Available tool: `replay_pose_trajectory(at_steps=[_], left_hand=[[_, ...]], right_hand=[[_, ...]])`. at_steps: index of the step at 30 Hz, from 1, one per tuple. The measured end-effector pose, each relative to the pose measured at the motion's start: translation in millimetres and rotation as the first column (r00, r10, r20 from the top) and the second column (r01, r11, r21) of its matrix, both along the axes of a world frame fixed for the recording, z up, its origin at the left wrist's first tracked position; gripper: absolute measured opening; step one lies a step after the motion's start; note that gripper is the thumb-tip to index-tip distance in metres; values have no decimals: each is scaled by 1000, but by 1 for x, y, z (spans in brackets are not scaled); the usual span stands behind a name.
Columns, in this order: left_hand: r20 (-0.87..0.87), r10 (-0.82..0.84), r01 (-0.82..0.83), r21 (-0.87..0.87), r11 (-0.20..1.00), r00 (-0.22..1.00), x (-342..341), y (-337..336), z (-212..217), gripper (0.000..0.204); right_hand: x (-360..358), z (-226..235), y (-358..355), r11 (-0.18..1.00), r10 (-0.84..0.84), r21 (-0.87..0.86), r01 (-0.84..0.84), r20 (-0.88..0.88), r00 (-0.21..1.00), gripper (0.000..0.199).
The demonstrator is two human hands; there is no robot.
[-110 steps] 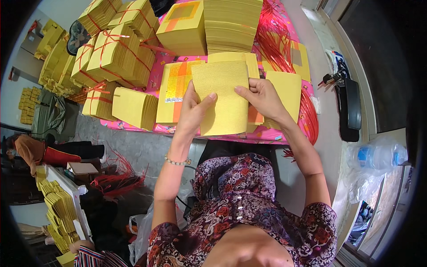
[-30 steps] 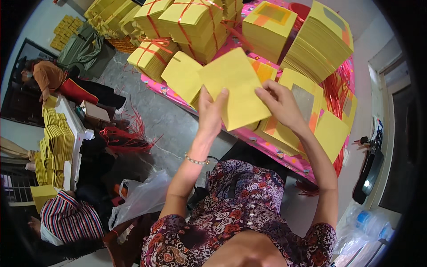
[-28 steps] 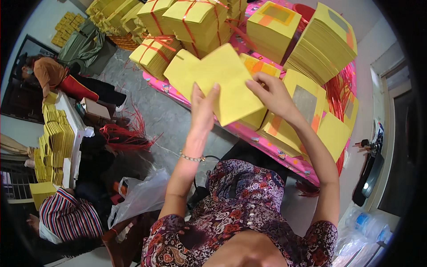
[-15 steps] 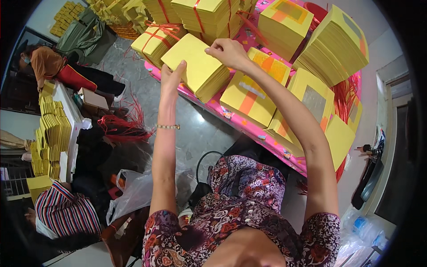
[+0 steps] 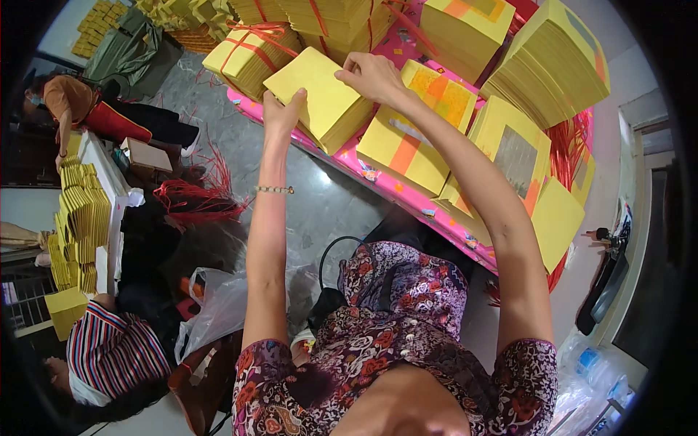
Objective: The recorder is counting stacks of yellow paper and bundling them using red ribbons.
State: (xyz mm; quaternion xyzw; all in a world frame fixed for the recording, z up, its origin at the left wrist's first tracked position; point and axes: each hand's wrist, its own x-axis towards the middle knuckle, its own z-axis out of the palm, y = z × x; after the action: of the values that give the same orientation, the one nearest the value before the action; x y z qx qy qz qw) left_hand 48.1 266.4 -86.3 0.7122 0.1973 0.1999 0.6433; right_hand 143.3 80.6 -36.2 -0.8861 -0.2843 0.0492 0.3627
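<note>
A thick stack of yellow paper sheets lies on the pink-covered table, close to its front edge. My left hand holds the stack's near left corner, with the thumb on top and the fingers along the side. At its far right edge, my right hand is closed, thumb and forefinger pinched together at the top; whatever is between them is too small to make out. Just behind on the left sits a bundle of yellow paper tied with red string. To the right lies a yellow stack with an orange band.
More yellow stacks and a hank of red string fill the table's right side. At left, a person in a brown top and one in a striped top are by a white table piled with folded yellow paper.
Both my hands stay on the same stack, the right fingers still pinched at its edge. The whole view has shifted slightly. The person in brown has moved an arm lower over the folded paper.
</note>
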Motion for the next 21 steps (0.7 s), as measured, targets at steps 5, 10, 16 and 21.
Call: replay_pose_trajectory(at_steps=[5, 10, 16, 21], left_hand=[[0, 32, -31, 182, 983, 999, 3, 14, -16, 52], [-26, 115, -102, 286, 953, 993, 4, 1, -8, 62], [12, 349, -271, 657, 704, 937, -8, -33, 2, 82], [64, 298, -305, 167, 938, 952, -4, -6, -46, 94]], right_hand=[[3, 0, 3, 996, 89, -16, -87, 209, 974, 36], [16, -17, 0, 980, 200, -17, -199, 136, 970, 40], [20, -26, -5, 982, 189, 0, -189, -53, 981, 43], [14, -26, 6, 978, 205, -18, -206, -55, 977, 42]])
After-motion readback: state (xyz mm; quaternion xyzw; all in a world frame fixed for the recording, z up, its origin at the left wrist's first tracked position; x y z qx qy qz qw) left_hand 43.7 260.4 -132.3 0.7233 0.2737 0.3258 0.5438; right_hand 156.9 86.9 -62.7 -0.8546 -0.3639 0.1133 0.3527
